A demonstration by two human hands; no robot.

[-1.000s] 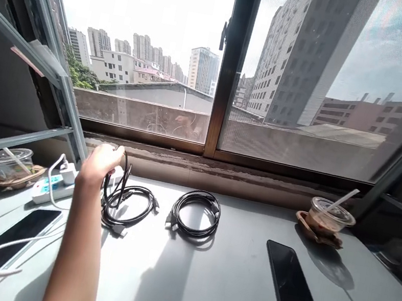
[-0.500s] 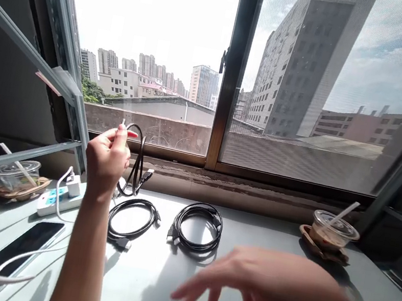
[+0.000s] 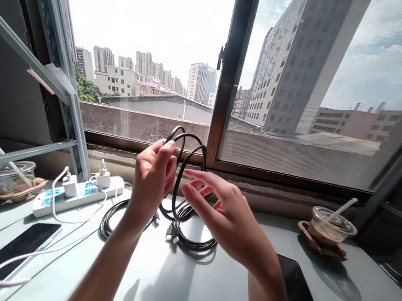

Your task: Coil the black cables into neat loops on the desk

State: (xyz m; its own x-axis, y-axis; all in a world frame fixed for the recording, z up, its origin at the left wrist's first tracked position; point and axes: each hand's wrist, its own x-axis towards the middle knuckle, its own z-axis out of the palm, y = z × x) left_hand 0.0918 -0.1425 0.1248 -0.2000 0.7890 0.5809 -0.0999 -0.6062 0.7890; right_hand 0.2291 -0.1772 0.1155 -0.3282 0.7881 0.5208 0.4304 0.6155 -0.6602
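1 cable [image 3: 176, 187] in L hand [image 3: 154, 173], 2 coils [image 3: 195, 245] on desk [image 3: 221, 299].

Indoor work spot, home or office unclear: a counter [image 3: 222, 294] under a window [image 3: 232, 73] filling the top of the frame, tall buildings [image 3: 313, 61] outside, a power strip [image 3: 78, 195] and phone [image 3: 26, 239] at left, a drink cup [image 3: 328, 234] at right.

The pale table [image 3: 214, 298] bears a power strip [image 3: 81, 197], with 2 black cable coils [image 3: 194, 245] right of it and 1 phone [image 3: 23, 243] in front.
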